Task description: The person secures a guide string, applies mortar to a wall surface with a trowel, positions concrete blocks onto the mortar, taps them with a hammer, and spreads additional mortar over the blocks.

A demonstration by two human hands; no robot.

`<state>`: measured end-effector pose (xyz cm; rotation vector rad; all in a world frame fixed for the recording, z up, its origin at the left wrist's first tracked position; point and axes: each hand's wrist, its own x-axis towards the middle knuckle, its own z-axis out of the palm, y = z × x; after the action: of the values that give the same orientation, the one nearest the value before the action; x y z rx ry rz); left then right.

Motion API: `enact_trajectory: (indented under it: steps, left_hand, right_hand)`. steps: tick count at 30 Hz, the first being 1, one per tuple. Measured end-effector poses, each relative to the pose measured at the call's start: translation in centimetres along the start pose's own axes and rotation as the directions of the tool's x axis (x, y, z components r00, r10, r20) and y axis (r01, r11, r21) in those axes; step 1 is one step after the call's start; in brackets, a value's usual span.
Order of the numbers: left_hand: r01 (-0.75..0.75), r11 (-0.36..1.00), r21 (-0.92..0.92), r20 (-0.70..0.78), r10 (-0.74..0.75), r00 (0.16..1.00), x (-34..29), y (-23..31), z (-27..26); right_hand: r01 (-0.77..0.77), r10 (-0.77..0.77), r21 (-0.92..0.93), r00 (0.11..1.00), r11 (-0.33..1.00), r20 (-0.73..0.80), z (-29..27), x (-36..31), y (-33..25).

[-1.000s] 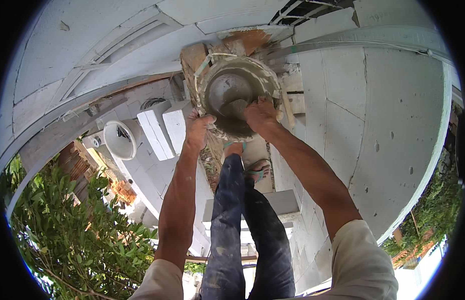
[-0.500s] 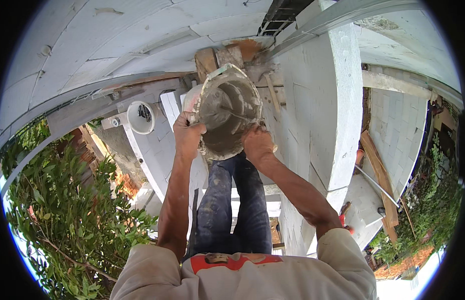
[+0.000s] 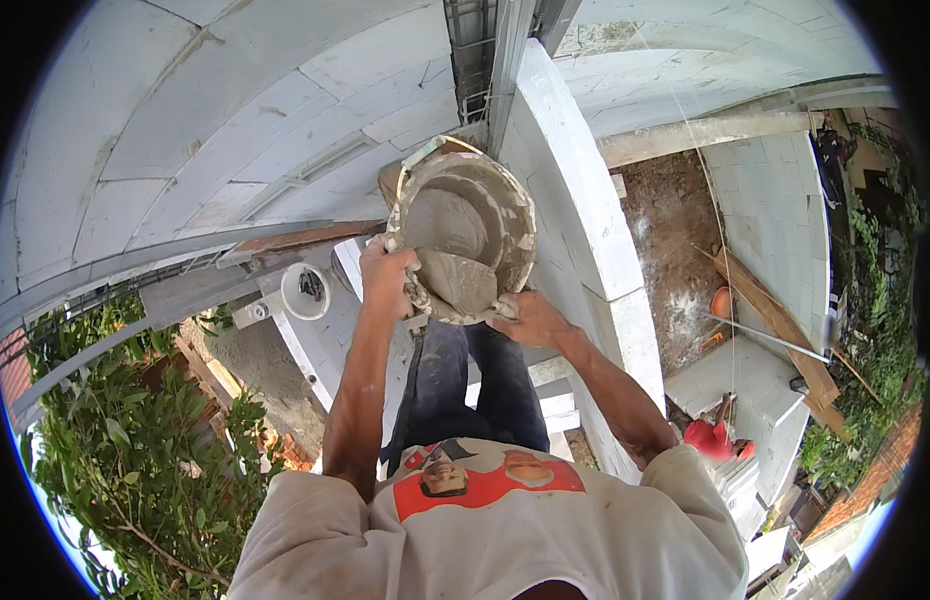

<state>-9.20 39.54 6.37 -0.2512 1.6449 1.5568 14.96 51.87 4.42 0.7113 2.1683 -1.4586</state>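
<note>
I hold a mortar-caked bucket (image 3: 500, 205) out in front of me, tilted so its inside shows. Grey wet mortar (image 3: 455, 265) fills its lower part. My left hand (image 3: 387, 278) grips the bucket's left rim. My right hand (image 3: 530, 318) supports it from below on the right. The bucket hangs beside the top of a white block wall (image 3: 575, 200) that runs away from me on the right. My dark trousers (image 3: 465, 385) show under the bucket.
White block walls (image 3: 205, 130) surround me, with a metal rebar cage (image 3: 475, 60) at the top. A white bucket (image 3: 307, 292) stands below left. Green foliage (image 3: 135, 460) fills the lower left. A person in red (image 3: 710, 437) is on the ground right, near planks (image 3: 775, 320).
The bucket has been lifted and swung right toward the top of the block wall, tilting further toward me. Both hands stayed on it. My view turned right, revealing the ground and the person in red.
</note>
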Motion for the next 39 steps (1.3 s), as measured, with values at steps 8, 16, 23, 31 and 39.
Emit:
enact_trajectory:
  steps: [8,16,23,31,39]
  left_hand:
    - [0.13,0.99,-0.051,0.029,-0.129,0.991,-0.3,0.0,-0.7]
    - [0.172,0.975,0.138,-0.046,-0.167,0.985,0.4,1.6,-1.9]
    - [0.211,0.951,0.225,-0.04,-0.208,0.977,2.9,2.7,-4.5]
    - [0.221,0.931,0.29,0.014,-0.235,0.972,5.5,5.1,-5.2]
    - [0.18,0.924,0.337,0.053,-0.209,0.977,6.4,7.6,-2.0]
  right_hand:
    - [-0.087,0.228,0.661,0.965,0.745,-0.131,-0.9,-4.9,-3.6]
    - [0.167,0.384,0.773,0.792,0.612,-0.474,-10.5,4.9,-3.7]
    - [-0.294,0.227,0.062,0.569,0.954,-0.79,-21.9,18.8,-0.9]
    - [-0.566,0.234,-0.108,0.496,0.817,-0.836,-19.0,19.7,-0.6]
    - [-0.699,0.494,0.051,0.45,0.714,-0.744,-9.3,9.6,3.3]
